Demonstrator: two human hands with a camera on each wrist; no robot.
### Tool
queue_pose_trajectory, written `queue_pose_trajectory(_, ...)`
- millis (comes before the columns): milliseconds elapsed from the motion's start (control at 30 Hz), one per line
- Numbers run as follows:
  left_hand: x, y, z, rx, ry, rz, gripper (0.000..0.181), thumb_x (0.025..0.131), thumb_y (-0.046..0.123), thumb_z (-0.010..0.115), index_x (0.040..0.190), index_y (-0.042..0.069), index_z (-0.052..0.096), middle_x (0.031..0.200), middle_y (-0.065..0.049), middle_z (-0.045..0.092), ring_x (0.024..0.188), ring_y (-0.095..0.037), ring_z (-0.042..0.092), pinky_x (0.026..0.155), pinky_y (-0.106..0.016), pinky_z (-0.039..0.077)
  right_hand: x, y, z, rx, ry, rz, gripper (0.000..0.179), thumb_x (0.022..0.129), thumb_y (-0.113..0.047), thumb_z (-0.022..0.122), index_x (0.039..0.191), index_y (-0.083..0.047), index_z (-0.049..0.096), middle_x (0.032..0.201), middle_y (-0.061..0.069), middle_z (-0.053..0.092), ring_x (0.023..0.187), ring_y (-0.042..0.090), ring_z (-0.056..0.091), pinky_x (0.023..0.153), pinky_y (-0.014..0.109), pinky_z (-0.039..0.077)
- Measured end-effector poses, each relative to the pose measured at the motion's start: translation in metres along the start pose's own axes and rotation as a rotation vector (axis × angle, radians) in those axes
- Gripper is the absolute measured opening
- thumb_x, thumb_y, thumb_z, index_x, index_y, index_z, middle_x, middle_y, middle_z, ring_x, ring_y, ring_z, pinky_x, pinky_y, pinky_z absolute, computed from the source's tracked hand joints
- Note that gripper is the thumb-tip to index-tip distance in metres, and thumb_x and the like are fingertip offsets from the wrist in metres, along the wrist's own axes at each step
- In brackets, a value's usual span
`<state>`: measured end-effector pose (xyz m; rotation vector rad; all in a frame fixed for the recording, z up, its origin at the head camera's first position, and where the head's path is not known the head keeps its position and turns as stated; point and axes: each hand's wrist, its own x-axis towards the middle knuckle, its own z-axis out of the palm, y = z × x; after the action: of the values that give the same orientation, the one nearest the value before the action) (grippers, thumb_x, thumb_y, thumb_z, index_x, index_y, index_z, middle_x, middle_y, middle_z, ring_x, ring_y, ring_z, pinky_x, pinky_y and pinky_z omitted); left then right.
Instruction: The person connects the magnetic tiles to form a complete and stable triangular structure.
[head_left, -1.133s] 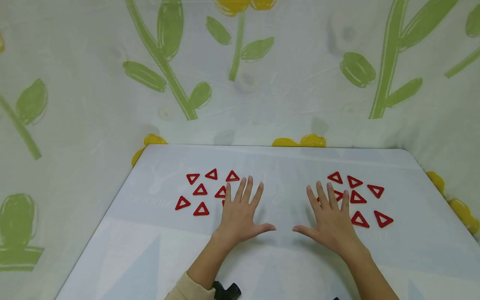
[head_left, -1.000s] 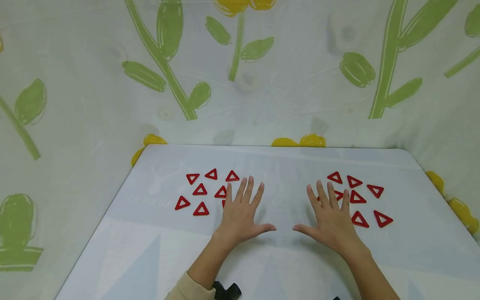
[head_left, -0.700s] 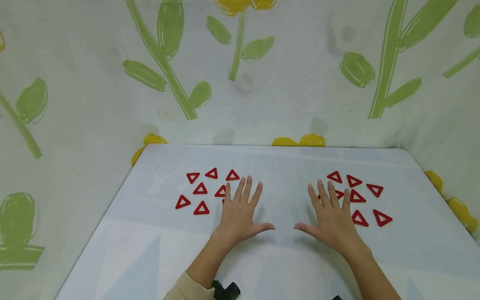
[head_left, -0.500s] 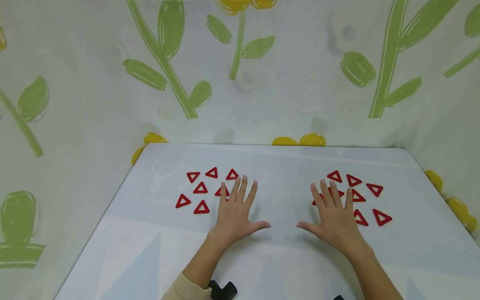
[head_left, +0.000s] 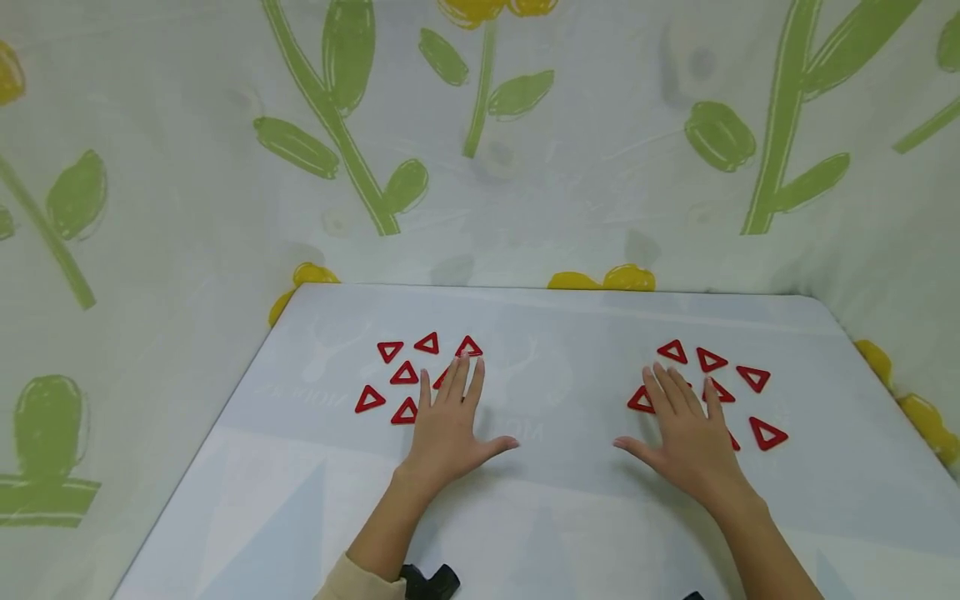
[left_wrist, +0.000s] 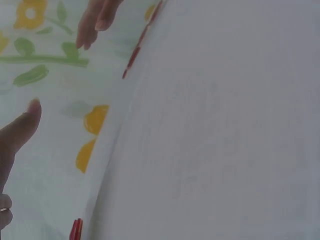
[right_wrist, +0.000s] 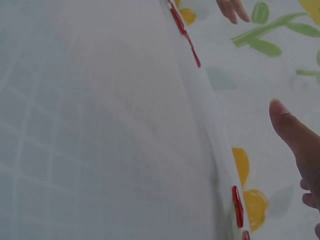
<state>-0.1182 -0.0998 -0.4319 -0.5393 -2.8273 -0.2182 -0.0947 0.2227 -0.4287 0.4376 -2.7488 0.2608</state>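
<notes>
Several red hollow triangles lie flat in a loose group on the left of the table. On the right lies a second group of red hollow triangles. My left hand is over the near right part of the left group, palm down, thumb stuck out, covering some pieces. My right hand is likewise over the right group, hiding parts of several triangles. Both hands appear raised above the tabletop and hold nothing. The left thumb shows in the left wrist view, the right thumb in the right wrist view.
The pale blue-white table has a cloth wall with printed green stems and yellow flowers behind it. A black device sits by the left wrist; a bit of another black object shows near the right forearm.
My left hand has shifted left and the right hand a little right, so the gap between them is wider. The triangles stay where they were; the view has shifted slightly.
</notes>
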Motion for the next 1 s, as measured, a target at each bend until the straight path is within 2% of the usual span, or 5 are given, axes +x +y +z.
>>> queue_pose_trajectory(300,-0.006,-0.017,0.004,-0.144,0.029,-0.064,0.109,0.073,0.068,0.064,0.151,0.008,0.019,0.154,-0.013,0.025,0.142,-0.027,0.023,0.111,-0.058,0.008,-0.002,0.013,0.007,0.073,0.120,-0.025,0.098,0.078,-0.078,0.045,0.140,-0.001,0.041,0.134,0.020,0.048,0.123,0.036,0.041,0.101,0.063,0.026)
queue_pose_trajectory(367,-0.007,-0.019,0.004,-0.173,0.034,-0.083,0.107,0.073,0.066,0.065,0.150,0.006,0.021,0.153,-0.014,0.028,0.141,-0.028,0.028,0.111,-0.058,0.010,-0.002,0.014,0.007,0.080,0.132,-0.022,0.096,0.079,-0.076,0.048,0.138,0.000,0.042,0.132,0.020,0.049,0.121,0.037,0.044,0.097,0.062,0.031)
queue_pose_trajectory(600,-0.007,-0.025,0.008,-0.275,0.064,-0.140,0.100,0.074,0.054,0.072,0.145,-0.003,0.031,0.146,-0.018,0.039,0.132,-0.034,0.040,0.108,-0.053,0.027,-0.001,0.013,0.009,0.145,0.059,0.080,0.087,0.072,-0.041,0.077,0.138,0.002,0.041,0.130,0.023,0.050,0.119,0.040,0.044,0.089,0.064,0.036)
queue_pose_trajectory(833,-0.010,-0.029,0.019,-0.357,0.153,-0.222,0.083,0.074,0.042,0.077,0.138,-0.002,0.045,0.121,-0.016,0.053,0.110,-0.030,0.051,0.090,-0.045,0.044,0.003,0.014,0.017,0.274,0.025,0.167,0.076,0.077,-0.029,0.077,0.136,0.006,0.043,0.123,0.028,0.048,0.112,0.044,0.045,0.086,0.061,0.042)
queue_pose_trajectory(1000,-0.011,-0.031,0.025,-0.345,0.275,-0.212,0.064,0.073,0.033,0.081,0.123,0.000,0.061,0.106,-0.014,0.057,0.098,-0.026,0.053,0.078,-0.041,0.043,0.006,0.013,0.020,0.364,-0.026,0.302,0.069,0.083,-0.028,0.072,0.135,0.007,0.044,0.118,0.027,0.049,0.109,0.040,0.044,0.081,0.056,0.047)
